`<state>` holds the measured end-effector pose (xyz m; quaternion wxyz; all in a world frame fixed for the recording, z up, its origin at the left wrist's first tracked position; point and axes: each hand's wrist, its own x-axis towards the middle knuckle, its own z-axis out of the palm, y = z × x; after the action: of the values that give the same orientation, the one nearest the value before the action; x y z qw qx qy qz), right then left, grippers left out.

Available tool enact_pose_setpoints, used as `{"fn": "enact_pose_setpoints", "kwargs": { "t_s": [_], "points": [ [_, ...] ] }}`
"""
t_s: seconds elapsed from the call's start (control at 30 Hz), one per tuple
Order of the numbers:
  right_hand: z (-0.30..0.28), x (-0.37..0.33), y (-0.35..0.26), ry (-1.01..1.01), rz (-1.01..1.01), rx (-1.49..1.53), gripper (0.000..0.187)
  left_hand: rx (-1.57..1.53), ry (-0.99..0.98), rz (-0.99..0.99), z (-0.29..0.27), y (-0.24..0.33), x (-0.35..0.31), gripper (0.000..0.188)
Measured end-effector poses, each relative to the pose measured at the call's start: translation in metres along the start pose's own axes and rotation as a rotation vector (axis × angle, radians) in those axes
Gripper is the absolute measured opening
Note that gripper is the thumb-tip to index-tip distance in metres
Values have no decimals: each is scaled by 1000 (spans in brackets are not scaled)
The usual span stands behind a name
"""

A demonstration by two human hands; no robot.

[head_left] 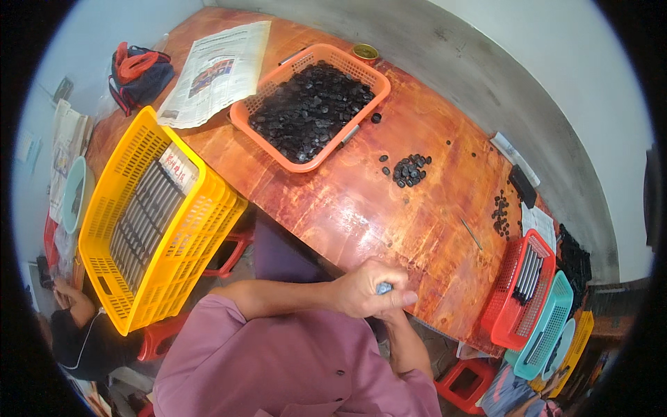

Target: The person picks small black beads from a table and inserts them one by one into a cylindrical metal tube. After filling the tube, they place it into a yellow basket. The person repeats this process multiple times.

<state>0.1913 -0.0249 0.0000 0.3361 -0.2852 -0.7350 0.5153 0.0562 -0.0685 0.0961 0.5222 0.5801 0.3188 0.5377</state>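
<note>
My left hand (368,286) is closed in a fist over the table's near edge, its thumb pointing right. A small grey-blue end of some object (384,287) shows inside the fist; the rest of it is hidden by the fingers. My right hand (394,315) is behind and under the left one, close against it, with its fingers out of sight. Farther out on the reddish-brown table (333,215) lies a small heap of round black pieces (410,171). An orange basket (303,167), full of similar black pieces, stands beyond to the left.
Yellow crates (201,201) with grey-black rods stand at left. At right are a red basket (497,321) with rods, a green basket (556,313), scattered black pieces (500,212) and a thin metal tool (471,233). A newspaper (236,55) lies far left. Other people sit at both sides.
</note>
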Motion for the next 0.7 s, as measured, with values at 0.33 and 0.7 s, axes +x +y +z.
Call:
{"fn": "enact_pose_setpoints", "kwargs": {
  "t_s": [0.33,0.7],
  "points": [
    [1,-7,3,76,177,297,70,-27,281,-88,-17,-17,7,35],
    [-4,19,-19,-51,538,330,38,1341,369,385,-60,-24,-54,41]
  ]
}}
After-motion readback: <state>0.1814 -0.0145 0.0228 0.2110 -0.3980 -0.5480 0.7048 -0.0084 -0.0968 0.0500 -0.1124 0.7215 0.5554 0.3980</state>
